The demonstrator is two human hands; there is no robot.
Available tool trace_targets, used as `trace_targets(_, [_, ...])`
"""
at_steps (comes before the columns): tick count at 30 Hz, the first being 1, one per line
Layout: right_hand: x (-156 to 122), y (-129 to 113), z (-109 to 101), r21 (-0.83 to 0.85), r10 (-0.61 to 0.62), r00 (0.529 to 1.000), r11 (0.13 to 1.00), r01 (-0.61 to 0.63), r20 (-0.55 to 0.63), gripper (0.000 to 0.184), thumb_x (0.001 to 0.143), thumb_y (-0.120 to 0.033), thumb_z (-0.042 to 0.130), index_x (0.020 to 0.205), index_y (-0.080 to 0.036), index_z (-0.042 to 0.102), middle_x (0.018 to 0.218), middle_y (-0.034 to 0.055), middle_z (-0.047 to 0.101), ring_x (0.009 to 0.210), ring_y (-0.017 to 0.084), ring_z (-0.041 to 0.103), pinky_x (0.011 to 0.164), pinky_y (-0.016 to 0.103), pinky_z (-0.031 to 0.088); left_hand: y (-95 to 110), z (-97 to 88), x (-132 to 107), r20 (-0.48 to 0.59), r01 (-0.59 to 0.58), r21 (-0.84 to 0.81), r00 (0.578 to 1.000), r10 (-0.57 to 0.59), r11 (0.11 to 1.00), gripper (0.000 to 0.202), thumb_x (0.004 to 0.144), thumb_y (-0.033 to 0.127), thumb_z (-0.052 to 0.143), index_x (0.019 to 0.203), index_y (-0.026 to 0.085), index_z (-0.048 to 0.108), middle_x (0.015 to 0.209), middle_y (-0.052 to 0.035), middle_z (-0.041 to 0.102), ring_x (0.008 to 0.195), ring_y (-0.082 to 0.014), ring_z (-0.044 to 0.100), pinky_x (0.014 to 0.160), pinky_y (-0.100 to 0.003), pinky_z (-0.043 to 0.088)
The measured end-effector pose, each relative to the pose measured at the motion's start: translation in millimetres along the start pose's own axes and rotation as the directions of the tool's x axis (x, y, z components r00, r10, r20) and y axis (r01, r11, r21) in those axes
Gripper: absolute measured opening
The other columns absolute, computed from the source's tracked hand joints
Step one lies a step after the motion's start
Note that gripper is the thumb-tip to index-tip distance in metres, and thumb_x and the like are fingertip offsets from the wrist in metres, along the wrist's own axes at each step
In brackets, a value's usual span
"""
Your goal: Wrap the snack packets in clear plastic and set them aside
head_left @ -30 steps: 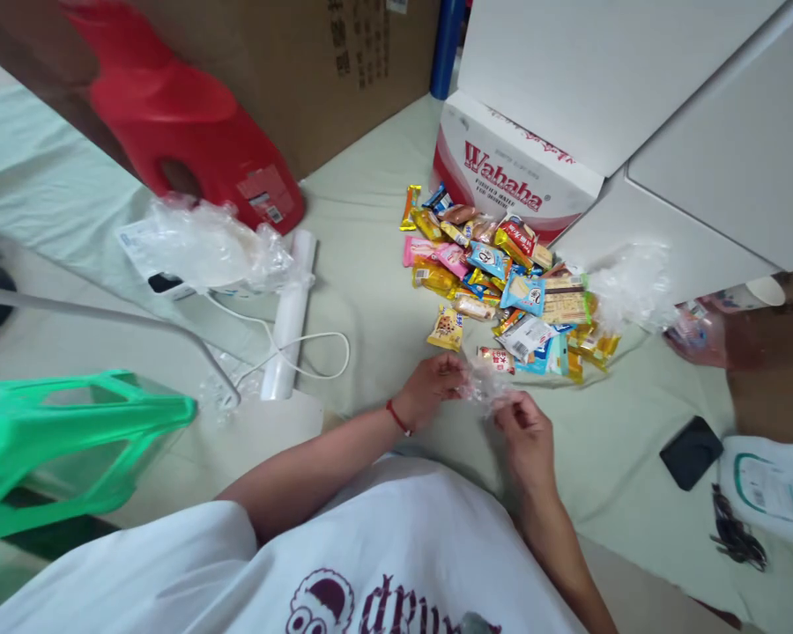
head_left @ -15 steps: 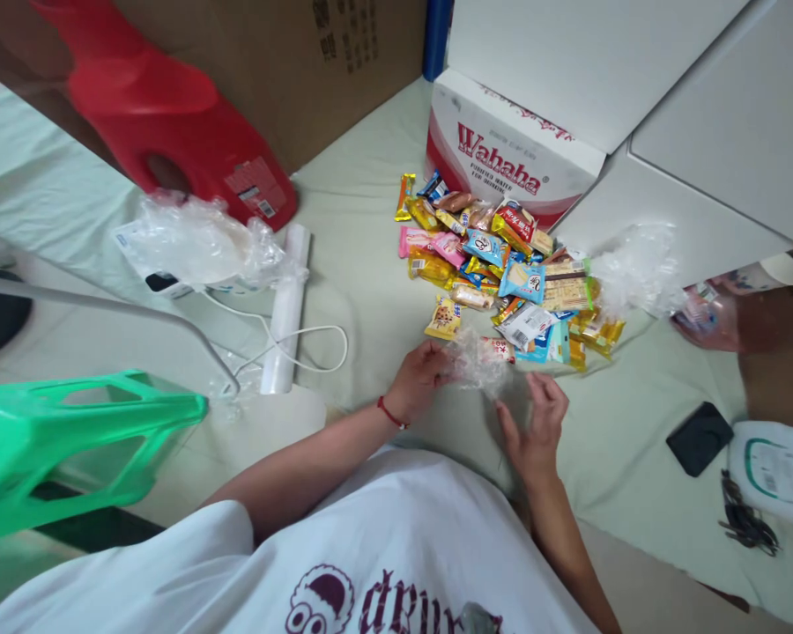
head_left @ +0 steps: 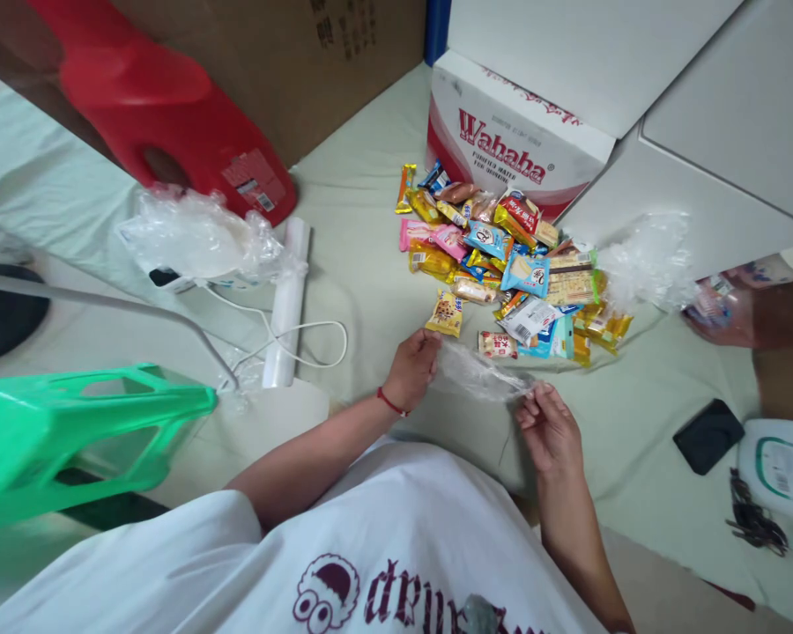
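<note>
At near edge of snack pile (head_left: 490, 239): clear plastic bag (head_left: 481, 374), stretched between left hand (head_left: 411, 370) and right hand (head_left: 552, 429), over pale green sheet (head_left: 363, 273)
Left fingers: pinching bag's left end; red bracelet (head_left: 392, 403) on wrist
Right fingers: pinching bag's right end
Just beyond bag: yellow cookie packet (head_left: 445, 313), red-and-white packet (head_left: 498, 344)
Behind pile: Wahaha box (head_left: 502, 132)

It looks like a home: red jug (head_left: 165, 97), green plastic stool (head_left: 33, 418), pale cloth (head_left: 363, 238).
</note>
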State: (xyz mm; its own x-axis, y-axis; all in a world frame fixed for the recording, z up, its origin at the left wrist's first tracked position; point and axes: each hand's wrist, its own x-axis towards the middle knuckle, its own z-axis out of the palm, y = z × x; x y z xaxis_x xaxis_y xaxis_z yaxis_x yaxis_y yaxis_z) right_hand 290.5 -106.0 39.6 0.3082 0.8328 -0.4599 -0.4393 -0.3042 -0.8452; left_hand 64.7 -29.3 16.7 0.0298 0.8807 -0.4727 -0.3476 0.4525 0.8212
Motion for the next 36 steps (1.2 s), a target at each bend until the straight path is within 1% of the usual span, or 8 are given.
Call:
trace_targets(7, [-10,-4,-43,-0.532,-0.294,0.952,0.822,0.204,-0.088,0.035,0.081,-0.051,0.080,0.098,-0.022,0.070,0.086,0.0021,0.063,0.071,0.015,0.052,0.063,0.028,0.045,-5,-3.0,-1,0.056,-0.048,0.079,0.997,0.044,0.996,0.042,0.085,0.060,0.068,0.080,0.023,0.048,0.054,0.0113,0.036,0.040,-0.0062,0.031,0.039,-0.021,0.020])
trace_targets(10, [-7,-18,-33,-0.745,-0.559,0.808,0.457,0.485,0.183,0.047,0.086,-0.049,0.075,0.127,-0.027,0.067,0.119,0.0090,0.065,0.100,0.024,0.061,0.091,0.042,0.052,-8,1.4,-7,0.152,-0.103,0.151,0.985,0.080,0.983,0.041,0.090,0.060,0.064,0.080,0.023,0.050,0.049,0.0109,0.037,0.041,-0.0074,0.032,0.042,-0.022,0.023])
trace_targets(14, [13,-31,17,-0.655,-0.343,0.669,0.175,0.735,0.659,0.056,0.085,-0.049,0.078,0.135,-0.028,0.067,0.126,0.0119,0.068,0.129,0.033,0.053,0.112,0.055,0.041,-5,7.7,-15,0.225,-0.157,0.184,0.968,0.114,0.970,0.042,0.092,0.061,0.062,0.081,0.022,0.051,0.049,0.0100,0.040,0.044,-0.0075,0.032,0.046,-0.022,0.026])
trace_targets(17, [29,-33,40,-0.552,-0.225,0.637,0.344,0.760,0.737,0.022,0.092,-0.046,0.070,0.102,-0.028,0.078,0.097,0.0076,0.073,0.113,0.029,0.062,0.103,0.050,0.047,0,3.7,-17,0.191,-0.177,0.174,0.971,0.143,0.969,0.046,0.091,0.065,0.062,0.079,0.022,0.050,0.050,0.0097,0.039,0.045,-0.0074,0.032,0.046,-0.022,0.025])
trace_targets(23, [30,-36,-3,-0.265,-0.376,0.820,0.817,0.513,0.431,0.019,0.081,-0.047,0.083,0.082,-0.029,0.077,0.086,0.0034,0.069,0.092,0.024,0.066,0.087,0.042,0.053,4,-16.6,-12,0.071,-0.117,0.073,0.991,0.112,0.990,0.048,0.086,0.066,0.068,0.080,0.023,0.048,0.052,0.0107,0.035,0.042,-0.0065,0.028,0.042,-0.022,0.020])
trace_targets(26, [17,-50,-46,-0.286,-0.283,0.747,0.797,0.532,0.601,0.013,0.079,-0.042,0.085,0.076,-0.031,0.080,0.077,0.0039,0.066,0.089,0.024,0.066,0.086,0.043,0.054,5,-20.7,-6,0.066,-0.070,0.001,0.995,0.069,0.998,0.050,0.083,0.068,0.071,0.082,0.024,0.047,0.052,0.0115,0.031,0.041,-0.0061,0.024,0.040,-0.022,0.019])
trace_targets(31, [-16,-96,-105,-0.721,0.319,0.683,0.530,0.447,0.658,0.023,0.088,-0.038,0.078,0.109,-0.029,0.084,0.115,0.0115,0.074,0.110,0.028,0.069,0.095,0.042,0.055,4,-18.8,3,0.106,-0.134,0.062,0.986,0.127,0.989,0.050,0.086,0.068,0.068,0.081,0.023,0.047,0.055,0.0104,0.035,0.043,-0.0061,0.027,0.041,-0.022,0.022])
trace_targets(36, [-29,-92,-73,-0.779,-0.230,0.893,0.437,0.450,0.387,0.019,0.097,-0.041,0.066,0.101,-0.027,0.078,0.094,0.0054,0.070,0.086,0.020,0.065,0.076,0.031,0.052,-1,-8.7,2,0.162,-0.165,0.103,0.976,0.148,0.981,0.051,0.088,0.071,0.063,0.081,0.023,0.046,0.054,0.0101,0.037,0.042,-0.0069,0.030,0.042,-0.022,0.024])
